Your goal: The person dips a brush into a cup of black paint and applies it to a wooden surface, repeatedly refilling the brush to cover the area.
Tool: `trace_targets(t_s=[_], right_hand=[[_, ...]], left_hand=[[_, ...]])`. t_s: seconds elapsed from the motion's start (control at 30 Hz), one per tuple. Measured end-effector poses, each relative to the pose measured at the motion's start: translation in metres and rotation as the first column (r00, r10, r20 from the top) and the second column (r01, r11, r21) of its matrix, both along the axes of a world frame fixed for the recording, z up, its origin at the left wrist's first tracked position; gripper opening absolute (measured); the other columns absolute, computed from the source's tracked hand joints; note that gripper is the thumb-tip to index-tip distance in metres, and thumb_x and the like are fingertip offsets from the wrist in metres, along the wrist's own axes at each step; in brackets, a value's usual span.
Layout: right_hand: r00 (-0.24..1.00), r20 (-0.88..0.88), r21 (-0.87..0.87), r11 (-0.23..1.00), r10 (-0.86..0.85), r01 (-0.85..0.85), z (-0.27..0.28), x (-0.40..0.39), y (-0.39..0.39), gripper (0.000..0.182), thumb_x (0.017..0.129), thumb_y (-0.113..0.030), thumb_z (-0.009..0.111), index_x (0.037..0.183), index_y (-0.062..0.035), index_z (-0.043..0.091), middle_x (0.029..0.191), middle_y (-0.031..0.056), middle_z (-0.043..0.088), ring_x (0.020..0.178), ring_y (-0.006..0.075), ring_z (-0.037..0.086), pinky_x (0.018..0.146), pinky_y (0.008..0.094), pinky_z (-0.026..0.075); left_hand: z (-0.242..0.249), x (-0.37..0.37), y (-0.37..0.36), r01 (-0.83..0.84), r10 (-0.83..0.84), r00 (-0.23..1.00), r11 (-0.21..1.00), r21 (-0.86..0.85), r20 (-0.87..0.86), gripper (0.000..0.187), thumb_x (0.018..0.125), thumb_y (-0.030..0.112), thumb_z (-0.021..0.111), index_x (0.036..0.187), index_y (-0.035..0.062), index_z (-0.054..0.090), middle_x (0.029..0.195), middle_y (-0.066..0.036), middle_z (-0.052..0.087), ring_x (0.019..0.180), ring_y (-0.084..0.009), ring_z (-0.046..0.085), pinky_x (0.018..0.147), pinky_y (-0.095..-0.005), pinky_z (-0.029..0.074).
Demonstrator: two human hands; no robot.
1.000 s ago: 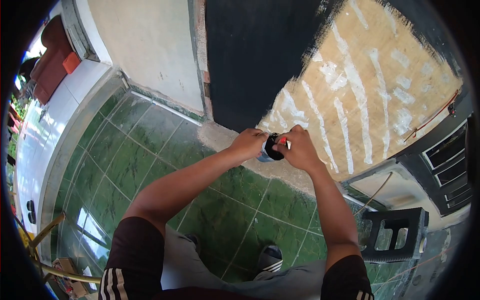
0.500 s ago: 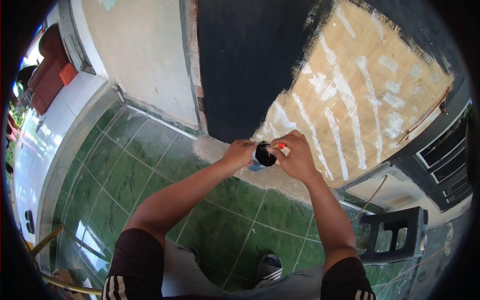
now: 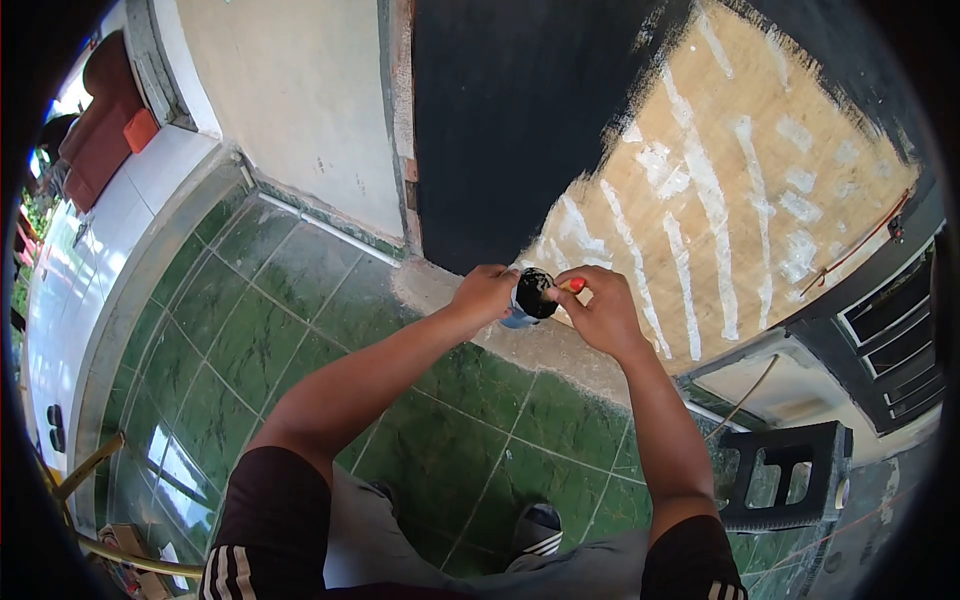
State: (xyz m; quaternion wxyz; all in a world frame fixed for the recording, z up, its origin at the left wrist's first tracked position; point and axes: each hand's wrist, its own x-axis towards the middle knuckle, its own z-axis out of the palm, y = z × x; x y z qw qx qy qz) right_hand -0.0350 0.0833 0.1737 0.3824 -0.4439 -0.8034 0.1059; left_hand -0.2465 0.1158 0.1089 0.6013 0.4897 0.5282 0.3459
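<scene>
My left hand (image 3: pixel 486 295) is closed around the side of a small can of black paint (image 3: pixel 520 318), held out in front of me above the floor. In my right hand (image 3: pixel 604 306) is a paintbrush (image 3: pixel 573 286) with a red-tipped handle, gripped between thumb and fingers. The brush's bristle end is down at the can's mouth, where dark paint hides it. Beyond the hands stands a wooden panel (image 3: pixel 735 190), partly coated black, with bare tan wood and white filler streaks showing at the right.
Green tiles (image 3: pixel 450 430) cover the floor around my sandalled feet. A black plastic stool (image 3: pixel 780 440) stands at the right. A white pipe (image 3: pixel 325 228) runs along the wall base. Farther left are a brown sofa (image 3: pixel 105 130) and a gold-coloured metal frame (image 3: pixel 140 562).
The view has shifted slightly, so the panel sits a little farther right. The can's opening has tilted more toward me, and the brush handle has moved slightly right.
</scene>
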Motion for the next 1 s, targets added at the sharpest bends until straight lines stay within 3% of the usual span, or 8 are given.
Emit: trace_targets(t_s=[0.17, 0.27, 0.37, 0.47, 0.6, 0.73, 0.87, 1.0], right_hand=[[1.000, -0.002, 0.029, 1.000, -0.006, 0.007, 0.003, -0.001, -0.001, 0.016, 0.086, -0.017, 0.083, 0.091, -0.0041, 0.076, 0.085, 0.0137, 0.074, 0.077, 0.0317, 0.069, 0.072, 0.0410, 0.053], [0.999, 0.030, -0.042, 0.999, 0.022, -0.021, 0.000, 0.001, -0.001, 0.015, 0.086, -0.017, 0.083, 0.091, -0.0039, 0.075, 0.085, 0.0133, 0.074, 0.077, 0.0311, 0.070, 0.072, 0.0404, 0.053], [0.998, -0.067, 0.030, 1.000, 0.003, -0.001, 0.000, -0.001, 0.000, 0.015, 0.086, -0.015, 0.083, 0.091, -0.0035, 0.075, 0.085, 0.0130, 0.074, 0.075, 0.0303, 0.070, 0.071, 0.0388, 0.054], [0.999, -0.010, -0.102, 0.994, 0.037, -0.038, 0.005, 0.003, 0.000, 0.014, 0.087, -0.015, 0.082, 0.092, -0.0033, 0.075, 0.086, 0.0131, 0.074, 0.073, 0.0294, 0.069, 0.068, 0.0368, 0.054], [0.973, -0.229, 0.021, 0.999, -0.019, 0.024, 0.025, 0.002, -0.004, 0.010, 0.090, -0.007, 0.080, 0.096, -0.0014, 0.075, 0.090, 0.0134, 0.074, 0.074, 0.0244, 0.070, 0.068, 0.0339, 0.055], [0.945, -0.326, 0.206, 0.972, -0.040, 0.112, 0.045, 0.011, 0.006, 0.013, 0.089, -0.006, 0.081, 0.098, -0.0007, 0.074, 0.096, 0.0137, 0.075, 0.081, 0.0237, 0.072, 0.071, 0.0311, 0.055], [0.968, -0.204, 0.295, 0.934, -0.144, 0.201, 0.072, 0.023, 0.016, 0.013, 0.091, -0.006, 0.079, 0.101, -0.0002, 0.073, 0.100, 0.0140, 0.076, 0.088, 0.0243, 0.073, 0.078, 0.0313, 0.057], [0.988, -0.036, 0.349, 0.924, -0.151, 0.154, 0.115, 0.029, 0.037, 0.013, 0.090, -0.005, 0.079, 0.101, -0.0002, 0.074, 0.099, 0.0154, 0.075, 0.091, 0.0299, 0.074, 0.081, 0.0343, 0.057]], left_hand=[[0.006, -0.001, -0.001, -0.069, 0.069, 0.997, 0.997, -0.025, 0.025, 0.037, 0.107, 0.036, 0.056, 0.114, 0.0011, 0.066, 0.094, -0.008, 0.062, 0.086, -0.0195, 0.069, 0.077, -0.0325, 0.059], [0.003, -0.001, 0.000, -0.087, 0.089, 0.994, 0.996, -0.033, 0.064, 0.037, 0.107, 0.036, 0.056, 0.115, 0.0013, 0.066, 0.095, -0.009, 0.063, 0.085, -0.0203, 0.069, 0.079, -0.0333, 0.059], [-0.003, -0.001, 0.006, -0.089, 0.091, 0.992, 0.996, -0.032, 0.090, 0.037, 0.107, 0.035, 0.056, 0.116, 0.0005, 0.066, 0.097, -0.010, 0.064, 0.086, -0.0215, 0.070, 0.080, -0.0344, 0.059], [-0.002, 0.002, 0.006, -0.102, 0.105, 0.988, 0.994, -0.038, 0.117, 0.037, 0.107, 0.033, 0.056, 0.119, -0.0008, 0.065, 0.100, -0.012, 0.065, 0.087, -0.0229, 0.070, 0.081, -0.0349, 0.060], [0.010, 0.006, 0.009, -0.124, 0.130, 0.983, 0.991, -0.053, 0.133, 0.039, 0.107, 0.032, 0.056, 0.125, -0.0016, 0.062, 0.100, -0.012, 0.064, 0.089, -0.0237, 0.069, 0.083, -0.0363, 0.061], [0.027, 0.016, 0.021, -0.158, 0.164, 0.961, 0.986, -0.048, 0.223, 0.040, 0.107, 0.031, 0.055, 0.128, -0.0027, 0.060, 0.102, -0.012, 0.058, 0.091, -0.0247, 0.067, 0.084, -0.0384, 0.063], [0.061, 0.027, 0.028, -0.203, 0.200, 0.947, 0.979, -0.013, 0.251, 0.042, 0.106, 0.029, 0.056, 0.132, -0.0045, 0.057, 0.105, -0.012, 0.054, 0.092, -0.0259, 0.065, 0.084, -0.0393, 0.063], [0.093, 0.029, 0.037, -0.176, 0.167, 0.950, 0.984, 0.009, 0.265, 0.047, 0.106, 0.029, 0.057, 0.137, -0.0054, 0.054, 0.106, -0.013, 0.054, 0.093, -0.0269, 0.065, 0.083, -0.0391, 0.063]])
